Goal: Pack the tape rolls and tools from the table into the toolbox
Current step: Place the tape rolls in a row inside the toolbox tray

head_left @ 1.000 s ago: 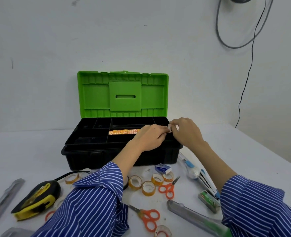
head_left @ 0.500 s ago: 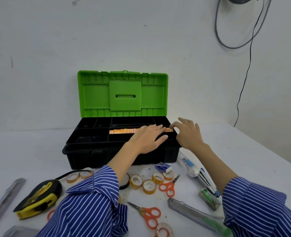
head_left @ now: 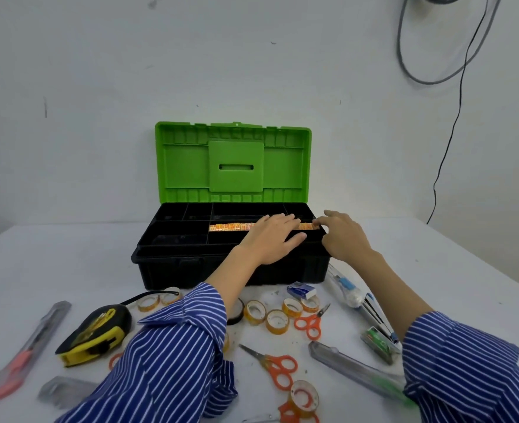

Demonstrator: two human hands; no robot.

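Note:
The black toolbox stands open at the table's middle, its green lid upright. A row of orange tape rolls lies in a long tray compartment. My left hand rests flat on the right part of that row, fingers straight. My right hand touches the row's right end with its fingertips and holds nothing. Loose tape rolls lie on the table in front of the box, with large orange scissors, small orange scissors and a yellow-black tape measure.
A grey utility knife and a green stapler lie near my right sleeve. A cutter with a red slider lies at the far left. A small blue box and a white tube sit by the toolbox's right front corner.
Both hands pinched a tape roll together over the tray's right end; it now sits in the row. My left hand flattened onto the rolls and my right hand opened.

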